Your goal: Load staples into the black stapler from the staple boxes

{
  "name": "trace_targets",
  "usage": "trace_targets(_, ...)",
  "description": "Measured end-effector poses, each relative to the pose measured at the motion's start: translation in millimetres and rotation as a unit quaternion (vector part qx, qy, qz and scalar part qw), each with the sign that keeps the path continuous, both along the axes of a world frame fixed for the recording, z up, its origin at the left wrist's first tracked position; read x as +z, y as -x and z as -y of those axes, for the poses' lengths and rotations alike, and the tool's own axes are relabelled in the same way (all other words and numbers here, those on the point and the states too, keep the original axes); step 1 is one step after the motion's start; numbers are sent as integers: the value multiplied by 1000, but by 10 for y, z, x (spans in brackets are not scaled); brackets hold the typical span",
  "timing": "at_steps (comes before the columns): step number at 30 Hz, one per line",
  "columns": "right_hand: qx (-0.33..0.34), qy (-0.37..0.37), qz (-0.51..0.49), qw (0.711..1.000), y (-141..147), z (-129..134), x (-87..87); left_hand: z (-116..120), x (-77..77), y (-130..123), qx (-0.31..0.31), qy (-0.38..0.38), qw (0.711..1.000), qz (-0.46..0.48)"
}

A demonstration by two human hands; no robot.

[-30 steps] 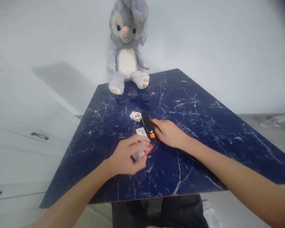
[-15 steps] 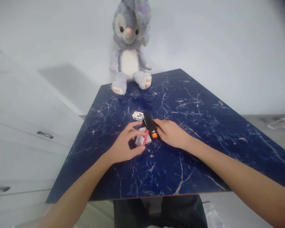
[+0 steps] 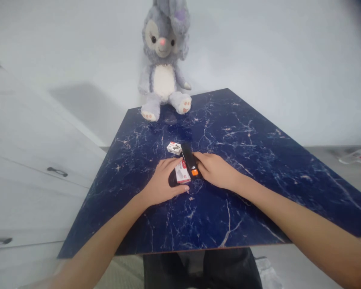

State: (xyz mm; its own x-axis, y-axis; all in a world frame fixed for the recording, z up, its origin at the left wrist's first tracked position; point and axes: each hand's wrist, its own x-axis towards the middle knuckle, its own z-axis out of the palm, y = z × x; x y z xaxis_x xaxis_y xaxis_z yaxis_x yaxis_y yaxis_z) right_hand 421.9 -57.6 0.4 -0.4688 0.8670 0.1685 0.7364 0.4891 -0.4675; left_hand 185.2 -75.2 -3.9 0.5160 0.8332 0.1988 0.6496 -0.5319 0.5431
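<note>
My left hand is curved around a small red-and-white box, with the thumb at its near edge and the fingers at its far edge. Just right of that box is a black stapler with an orange patch near its closer end. Against the stapler's right side, my right hand is closed, some of its fingertips hidden behind it. A second small white box, with red print and a dark picture, lies at the stapler's far left, beyond my left fingers.
A large grey plush rabbit sits at the back of the blue marbled table, against the wall. White drawers with dark handles stand at the left. The table's front edge runs close to my lap.
My left hand's spread fingers have drawn in around the red-and-white box, which now lies with its printed face up beside the stapler. The right hand and stapler have barely moved.
</note>
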Motion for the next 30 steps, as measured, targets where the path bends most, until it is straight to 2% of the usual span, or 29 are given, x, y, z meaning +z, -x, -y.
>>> trace_targets(5,-3,-10,14,1000,8,-7,-13,3,1,-1,68,19,997,9)
trace_targets(11,-5,-10,18,1000,4,-14,-44,-17,-2,-29,39,14,999,-13)
trace_targets(16,-5,-15,20,1000,0,-5,-41,-30,-1,-17,48,30,998,-16)
trace_targets(20,-6,-13,20,1000,6,2,-21,-18,-12,-28,37,17,999,-13)
trace_targets(24,-4,-13,14,1000,15,-5,-25,-16,-25,-36,51,13,999,-4)
trace_targets(30,-2,-13,5,1000,16,-3,-44,-31,-23,-43,28,-8,1000,-6)
